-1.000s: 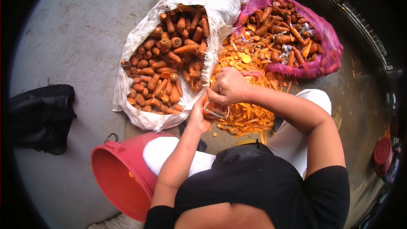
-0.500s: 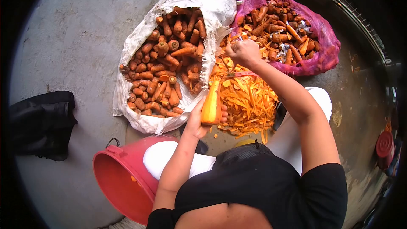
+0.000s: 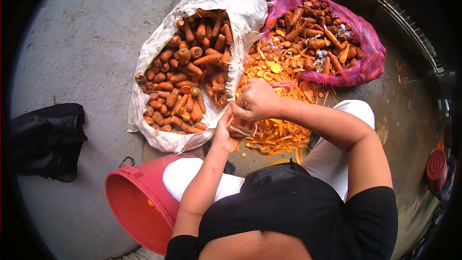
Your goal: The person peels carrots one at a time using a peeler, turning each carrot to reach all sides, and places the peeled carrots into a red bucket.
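My left hand [image 3: 225, 132] is wrapped round a carrot [image 3: 240, 129], which is mostly covered by my hands. Over it, my right hand [image 3: 256, 100] is closed on a metal peeler [image 3: 241, 130], whose loop lies against the carrot. Beneath and beyond my hands spreads a heap of orange peelings [image 3: 284, 137] and cut carrot ends. A knife with a pink handle [image 3: 281, 84] lies on that heap, its blade hidden behind my right hand.
Unpeeled carrots fill a white sack [image 3: 159, 137] at the left. A pink mesh sack [image 3: 373, 43] holds more carrots at the back right. By my left knee a red bucket [image 3: 137, 212] lies tilted. Dark cloth [image 3: 48, 139] is at the far left.
My right hand has come back toward me from the heap's far side to the carrot. The carrot's peeled, bright side no longer shows.
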`<state>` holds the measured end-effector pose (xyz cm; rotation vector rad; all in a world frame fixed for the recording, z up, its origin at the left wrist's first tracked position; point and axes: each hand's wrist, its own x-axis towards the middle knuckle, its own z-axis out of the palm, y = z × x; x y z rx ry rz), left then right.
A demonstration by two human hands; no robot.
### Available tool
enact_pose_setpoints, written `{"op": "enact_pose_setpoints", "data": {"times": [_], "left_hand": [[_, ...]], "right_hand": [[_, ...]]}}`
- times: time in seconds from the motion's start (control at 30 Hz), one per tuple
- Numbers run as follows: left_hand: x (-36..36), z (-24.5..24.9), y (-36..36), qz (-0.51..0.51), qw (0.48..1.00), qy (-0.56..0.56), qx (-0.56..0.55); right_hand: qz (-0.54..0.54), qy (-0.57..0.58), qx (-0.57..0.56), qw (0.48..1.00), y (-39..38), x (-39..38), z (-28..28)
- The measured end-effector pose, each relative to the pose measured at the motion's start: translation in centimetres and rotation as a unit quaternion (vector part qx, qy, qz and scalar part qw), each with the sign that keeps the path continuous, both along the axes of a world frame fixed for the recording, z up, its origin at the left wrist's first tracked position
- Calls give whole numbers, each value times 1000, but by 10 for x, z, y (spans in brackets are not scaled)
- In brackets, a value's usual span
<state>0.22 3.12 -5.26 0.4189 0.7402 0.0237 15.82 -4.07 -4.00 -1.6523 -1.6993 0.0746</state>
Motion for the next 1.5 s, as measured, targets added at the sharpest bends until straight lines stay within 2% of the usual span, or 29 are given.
{"op": "enact_pose_setpoints", "data": {"times": [0.03,0.13,0.17,0.23,0.33,0.37,0.4,0.43,0.53,0.57,0.67,0.73,0.77,0.8,0.87,1.1,1.17,1.23,1.27,1.3,1.33,1.37,1.4,1.47,1.5], "left_hand": [[0,-1,0,-8,1000,-21,0],[5,11,-7,28,999,7,-19],[1,8,-5,2,1000,-1,15],[-11,2,-2,-50,995,-20,83],[-16,11,-7,-120,991,5,55],[-16,10,-5,-131,990,-48,25],[-15,6,-3,-119,992,-41,18],[-15,1,-1,-102,994,-34,10],[-11,-2,2,-56,998,22,18],[-6,2,2,-37,999,37,15],[-3,-5,6,-26,999,32,9],[-6,-9,7,-30,999,7,32],[-6,-12,10,-17,998,62,1],[-4,-10,9,-13,998,64,-4],[1,-3,5,-9,998,67,-16],[-1,1,-7,11,998,39,-37],[-5,-6,-2,-30,999,0,-34],[-10,-7,-1,-75,996,-32,-23],[-14,-5,-1,-99,994,-47,-13],[-14,-3,-1,-124,990,-64,-1],[-13,-1,-3,-124,990,-67,-4],[-11,2,-4,-125,990,-68,-8],[-12,3,-5,-124,990,-68,-12],[-12,-5,-1,-75,997,-24,-11],[-9,-2,0,-55,999,3,0]], "right_hand": [[4,-5,3,1000,0,0,0],[-2,-13,4,1000,-1,2,-9],[-6,-14,3,1000,1,4,-15],[-105,-42,-79,990,8,25,-25],[-198,-104,-222,949,9,91,-42],[-246,-94,-234,936,4,99,-42],[-291,-82,-248,920,1,102,-41],[-322,-81,-182,925,4,99,-43],[-299,-15,-219,929,12,82,-18],[-276,52,-217,935,13,74,-12],[-136,123,-151,971,10,46,-4],[-33,83,-93,992,10,27,-6],[-11,72,-66,995,4,16,-1],[28,51,-41,997,3,10,-2],[26,21,9,999,-2,3,-2],[26,13,27,999,-2,2,-7],[34,17,32,999,-2,6,-4],[-91,-38,-24,995,5,34,-22],[-169,-14,-166,971,8,56,-17],[-207,-73,-184,958,9,84,-30],[-258,-133,-251,924,7,108,-37],[-306,-91,-248,915,2,120,-41],[-352,-112,-178,912,2,119,-40],[-339,-3,-226,913,13,112,-39],[-299,101,-233,920,14,94,-18]]}}
